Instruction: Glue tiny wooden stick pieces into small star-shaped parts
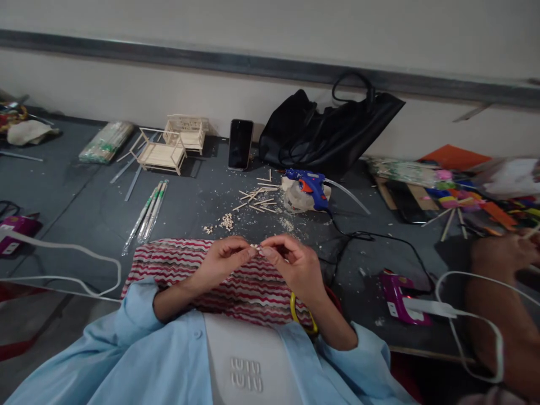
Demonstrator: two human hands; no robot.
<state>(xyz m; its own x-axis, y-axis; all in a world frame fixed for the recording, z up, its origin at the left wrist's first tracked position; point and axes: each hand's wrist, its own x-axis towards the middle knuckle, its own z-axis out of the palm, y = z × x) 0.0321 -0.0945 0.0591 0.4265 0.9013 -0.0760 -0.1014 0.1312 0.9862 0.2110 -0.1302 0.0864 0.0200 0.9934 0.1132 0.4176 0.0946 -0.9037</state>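
My left hand (225, 260) and my right hand (295, 267) meet over a red-and-white striped cloth (181, 261). Thumbs and forefingers of both pinch a small pale wooden piece (256, 247) between them; its shape is mostly hidden. Just beyond my fingers lies a little heap of tiny pale bits (226, 221), with thin wooden sticks (259, 199) scattered behind it. A blue glue gun (312, 188) rests on a crumpled pale wrapper at the right of the sticks. Yellow scissor handles (294, 308) show under my right forearm.
Two small wooden furniture models (162, 156), a phone (240, 144) and a black bag (324, 135) stand along the wall. Wrapped sticks (147, 216) lie left. A purple power block (405, 298) with cables is at right, near another person's hand (502, 253) and colourful craft pieces.
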